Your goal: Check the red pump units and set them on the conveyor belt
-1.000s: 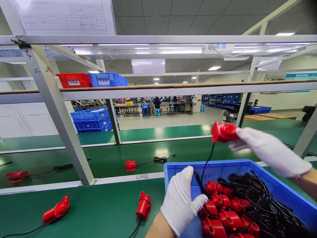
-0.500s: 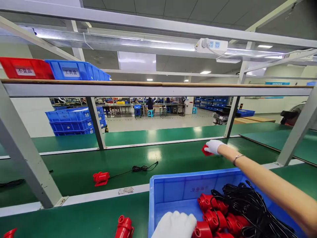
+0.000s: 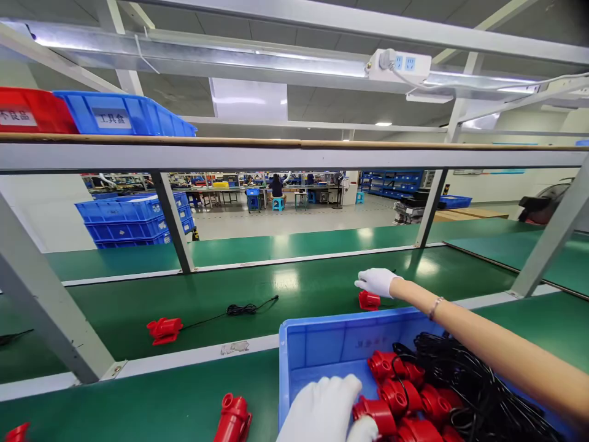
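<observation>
Our R hand (image 3: 378, 282) was w/ grip loosely wide right by a red unit (image 3: 369, 300) on the green worktop (image 3: 313, 294), just past the blue bin (image 3: 322, 341); our L hand (image 3: 322, 408) was by red parts (image 3: 396, 396) in the bin, grip hidden, couldn't tell its state

hands (image 3: 375, 282): white fabric gloves | one wrist: thin silvery bracelet (image 3: 435, 307) | forearm: no sleeve

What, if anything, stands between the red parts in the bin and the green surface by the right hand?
The blue bin's far wall stands between the red parts and the green surface. The right forearm also crosses above that wall; left of it, nothing visible blocks the space.
</observation>
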Demonstrator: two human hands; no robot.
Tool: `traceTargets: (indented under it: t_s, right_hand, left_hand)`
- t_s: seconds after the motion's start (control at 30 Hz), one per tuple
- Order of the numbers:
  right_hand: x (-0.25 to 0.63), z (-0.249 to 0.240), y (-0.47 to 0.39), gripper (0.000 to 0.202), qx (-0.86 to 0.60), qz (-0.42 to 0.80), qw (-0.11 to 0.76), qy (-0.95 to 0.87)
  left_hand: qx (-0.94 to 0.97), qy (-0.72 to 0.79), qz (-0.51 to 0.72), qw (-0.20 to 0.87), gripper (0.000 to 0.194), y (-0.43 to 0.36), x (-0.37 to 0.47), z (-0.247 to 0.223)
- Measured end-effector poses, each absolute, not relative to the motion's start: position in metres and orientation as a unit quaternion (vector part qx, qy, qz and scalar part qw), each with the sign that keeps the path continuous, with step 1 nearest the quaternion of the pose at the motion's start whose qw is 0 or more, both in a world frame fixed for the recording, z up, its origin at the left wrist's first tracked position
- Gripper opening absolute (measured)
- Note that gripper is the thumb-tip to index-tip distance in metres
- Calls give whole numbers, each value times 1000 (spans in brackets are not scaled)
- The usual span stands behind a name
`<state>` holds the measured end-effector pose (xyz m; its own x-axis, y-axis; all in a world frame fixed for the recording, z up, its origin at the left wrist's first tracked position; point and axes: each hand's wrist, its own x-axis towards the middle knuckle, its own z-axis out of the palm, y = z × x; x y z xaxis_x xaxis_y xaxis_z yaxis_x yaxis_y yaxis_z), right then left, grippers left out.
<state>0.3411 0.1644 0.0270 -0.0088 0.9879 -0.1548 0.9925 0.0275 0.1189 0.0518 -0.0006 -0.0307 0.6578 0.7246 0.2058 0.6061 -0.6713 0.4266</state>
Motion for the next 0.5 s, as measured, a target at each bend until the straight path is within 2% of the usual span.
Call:
traceTargets:
  t_s: [0.1,0.2,0.37,0.5]
  right_hand:
    - [307,21,109,35,647,26,52,760]
    - [271,-6,43,36,596,18,40,801]
    - [239,-56,-24,19,562,-49,41,825]
    - [244,-41,-26,11,597,-65,-38,798]
  left_hand:
    - [900,362,177,168,44,-4,46,-19]
    - [899,363,162,183,41,-7,43,-8]
    - [891,363,190,195,37,-14,42,2]
    - [879,351,236,222,38,-13,41,-1]
